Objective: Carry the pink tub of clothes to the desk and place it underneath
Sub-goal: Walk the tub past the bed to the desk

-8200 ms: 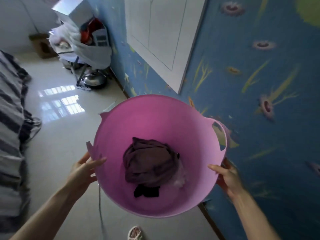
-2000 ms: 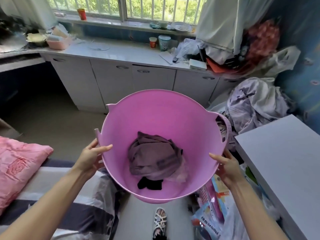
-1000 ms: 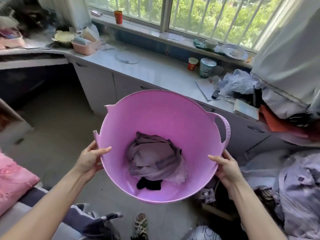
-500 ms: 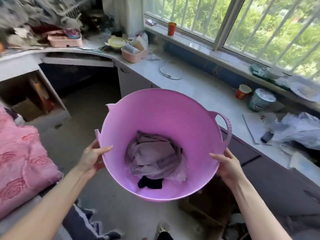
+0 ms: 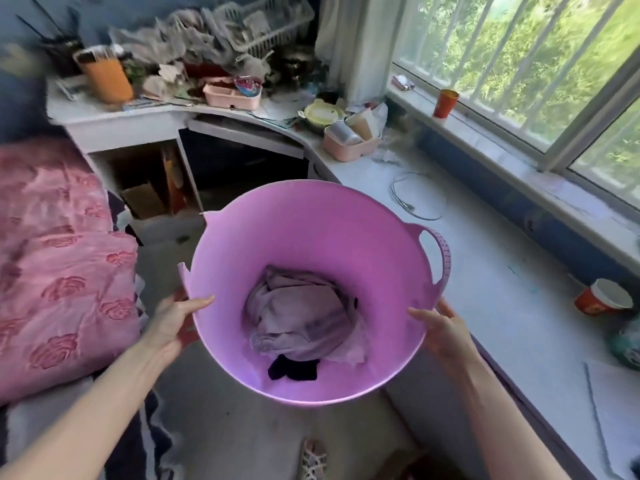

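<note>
Tub (image 5: 311, 237) hides both palms | desk (image 5: 242, 116) clutter blurred

The dark opening (image 5: 242, 168) under the curved bench (image 5: 374, 168) is free, and bare floor (image 5: 162, 258) leads to it. The shelf bay (image 5: 149, 181) left of it is filled with boxes. A pink quilt (image 5: 59, 258) crowds the left side; the long bench run (image 5: 502, 306) walls the right. The pink tub (image 5: 311, 244), gripped by both hands, hangs above the floor before the opening.
</note>
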